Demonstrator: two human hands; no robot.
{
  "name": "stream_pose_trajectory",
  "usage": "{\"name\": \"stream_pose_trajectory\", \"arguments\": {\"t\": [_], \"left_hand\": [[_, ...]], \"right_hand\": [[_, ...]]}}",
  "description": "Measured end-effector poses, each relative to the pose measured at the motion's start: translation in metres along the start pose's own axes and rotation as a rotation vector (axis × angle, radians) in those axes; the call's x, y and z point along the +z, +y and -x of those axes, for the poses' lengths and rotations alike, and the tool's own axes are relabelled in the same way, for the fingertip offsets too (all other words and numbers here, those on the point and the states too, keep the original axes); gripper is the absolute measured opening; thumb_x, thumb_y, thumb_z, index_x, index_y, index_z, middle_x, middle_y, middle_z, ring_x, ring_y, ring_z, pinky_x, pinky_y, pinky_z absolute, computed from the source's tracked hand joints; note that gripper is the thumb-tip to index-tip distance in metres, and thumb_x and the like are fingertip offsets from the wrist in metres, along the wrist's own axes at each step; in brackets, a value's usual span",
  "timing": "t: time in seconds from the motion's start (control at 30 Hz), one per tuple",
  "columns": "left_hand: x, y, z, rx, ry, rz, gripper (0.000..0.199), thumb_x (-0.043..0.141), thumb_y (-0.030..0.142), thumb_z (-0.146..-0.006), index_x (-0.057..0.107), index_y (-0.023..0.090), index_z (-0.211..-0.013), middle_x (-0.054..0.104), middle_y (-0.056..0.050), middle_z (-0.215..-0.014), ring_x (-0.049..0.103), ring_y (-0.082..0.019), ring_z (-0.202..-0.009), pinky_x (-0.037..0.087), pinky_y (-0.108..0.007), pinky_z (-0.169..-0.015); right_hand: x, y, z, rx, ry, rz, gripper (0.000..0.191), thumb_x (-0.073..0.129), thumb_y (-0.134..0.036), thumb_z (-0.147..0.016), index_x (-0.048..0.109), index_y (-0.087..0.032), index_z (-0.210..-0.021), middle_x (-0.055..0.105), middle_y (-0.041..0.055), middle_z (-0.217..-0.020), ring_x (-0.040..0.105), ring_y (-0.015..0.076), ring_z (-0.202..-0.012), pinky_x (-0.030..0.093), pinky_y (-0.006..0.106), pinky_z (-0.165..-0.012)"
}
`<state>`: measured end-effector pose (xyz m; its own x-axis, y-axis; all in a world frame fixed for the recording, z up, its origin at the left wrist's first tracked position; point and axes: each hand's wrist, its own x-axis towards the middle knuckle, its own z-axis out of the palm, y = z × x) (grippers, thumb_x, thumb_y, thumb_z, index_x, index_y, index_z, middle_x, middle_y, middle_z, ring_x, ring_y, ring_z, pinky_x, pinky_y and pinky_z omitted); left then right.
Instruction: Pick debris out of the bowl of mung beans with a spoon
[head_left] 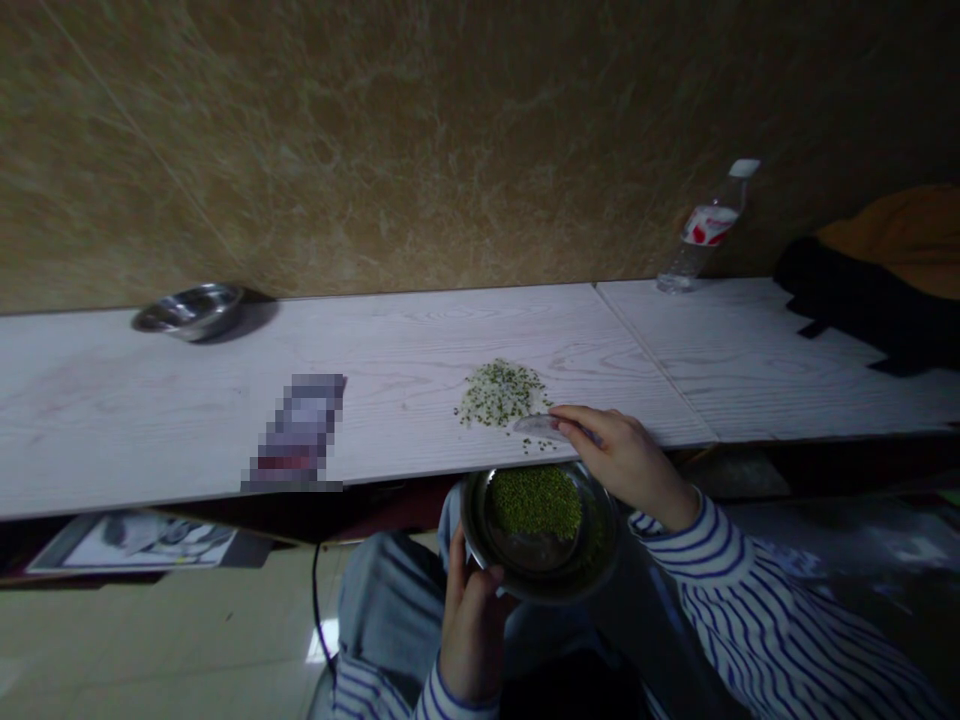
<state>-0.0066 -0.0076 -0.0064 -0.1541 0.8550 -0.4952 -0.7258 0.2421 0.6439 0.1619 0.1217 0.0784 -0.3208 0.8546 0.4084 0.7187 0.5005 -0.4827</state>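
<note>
My left hand (474,625) grips the rim of a steel bowl (592,570), held against the table's front edge above my lap. Green beans (536,503), which look like mung beans, cover part of the bowl's bottom. Between the thumb and fingers of my right hand (637,460) is a pale, see-through-looking spoon (534,426). Its bowl end lies at the near right side of a heap of white grains and green beans (501,393) on the table. A few loose beans (536,445) are scattered between the heap and the edge.
A second steel bowl (191,312) stands at the back left by the wall. A blurred-out flat item (300,430) lies on the white table (397,330). At the back right are a plastic bottle (705,228) and dark and orange cloth (877,280). Papers (150,540) lie under the tabletop.
</note>
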Motion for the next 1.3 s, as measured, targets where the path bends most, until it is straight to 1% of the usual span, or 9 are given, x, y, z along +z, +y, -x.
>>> {"name": "stream_pose_trajectory", "arguments": {"t": [0.2, 0.33, 0.43, 0.57, 0.73, 1.0, 1.3], "left_hand": [[-0.001, 0.001, -0.001, -0.016, 0.002, 0.002, 0.073, 0.062, 0.025, -0.067, 0.043, 0.033, -0.137, 0.051, -0.009, -0.133, 0.05, -0.033, -0.115, 0.052, -0.039, -0.075], [0.0, 0.002, -0.001, -0.039, -0.008, 0.006, 0.075, 0.061, 0.024, -0.066, 0.043, 0.036, -0.137, 0.051, -0.008, -0.133, 0.052, -0.031, -0.111, 0.051, -0.04, -0.077], [0.001, 0.003, -0.001, -0.048, 0.004, 0.004, 0.078, 0.062, 0.024, -0.065, 0.04, 0.035, -0.139, 0.052, -0.008, -0.132, 0.054, -0.029, -0.107, 0.051, -0.038, -0.075], [0.002, 0.004, -0.001, -0.045, 0.006, 0.001, 0.08, 0.063, 0.025, -0.063, 0.04, 0.036, -0.139, 0.051, -0.008, -0.133, 0.053, -0.032, -0.11, 0.05, -0.041, -0.076], [0.002, 0.005, -0.001, -0.04, 0.013, -0.016, 0.082, 0.062, 0.025, -0.062, 0.039, 0.037, -0.14, 0.05, -0.009, -0.134, 0.053, -0.034, -0.111, 0.051, -0.041, -0.074], [0.003, 0.003, -0.002, -0.033, 0.021, -0.021, 0.079, 0.062, 0.028, -0.062, 0.042, 0.038, -0.138, 0.053, -0.007, -0.132, 0.053, -0.034, -0.113, 0.05, -0.046, -0.081], [-0.002, 0.002, -0.004, -0.019, 0.017, -0.02, 0.078, 0.063, 0.027, -0.062, 0.043, 0.036, -0.137, 0.051, -0.009, -0.132, 0.053, -0.034, -0.111, 0.05, -0.046, -0.079]], "right_hand": [[0.004, -0.002, -0.006, -0.031, -0.021, -0.015, 0.026, 0.051, -0.02, -0.09, 0.068, -0.023, -0.109, 0.074, 0.0019, -0.102, 0.069, 0.0174, -0.091, 0.054, 0.033, -0.086], [0.002, -0.003, -0.007, -0.05, -0.067, -0.046, 0.025, 0.052, -0.019, -0.09, 0.068, -0.023, -0.108, 0.074, 0.0013, -0.103, 0.069, 0.0169, -0.092, 0.054, 0.033, -0.086], [0.001, -0.002, -0.007, -0.026, -0.051, -0.05, 0.025, 0.051, -0.02, -0.09, 0.068, -0.023, -0.108, 0.074, 0.0015, -0.104, 0.068, 0.0172, -0.094, 0.053, 0.033, -0.087], [0.004, 0.0, -0.01, -0.014, -0.011, -0.037, 0.025, 0.05, -0.021, -0.091, 0.066, -0.022, -0.111, 0.073, 0.0026, -0.105, 0.068, 0.0178, -0.095, 0.053, 0.034, -0.088], [0.01, 0.0, -0.012, -0.037, -0.02, -0.029, 0.026, 0.05, -0.022, -0.091, 0.066, -0.022, -0.112, 0.073, 0.003, -0.105, 0.068, 0.0179, -0.093, 0.053, 0.036, -0.088], [0.0, -0.004, -0.011, -0.047, -0.047, -0.025, 0.026, 0.05, -0.02, -0.09, 0.068, -0.024, -0.109, 0.073, 0.0016, -0.104, 0.068, 0.0177, -0.094, 0.053, 0.035, -0.088], [0.005, -0.004, -0.014, -0.079, -0.076, -0.03, 0.026, 0.051, -0.018, -0.09, 0.067, -0.024, -0.11, 0.073, 0.0015, -0.105, 0.068, 0.0176, -0.093, 0.053, 0.036, -0.087]]}}
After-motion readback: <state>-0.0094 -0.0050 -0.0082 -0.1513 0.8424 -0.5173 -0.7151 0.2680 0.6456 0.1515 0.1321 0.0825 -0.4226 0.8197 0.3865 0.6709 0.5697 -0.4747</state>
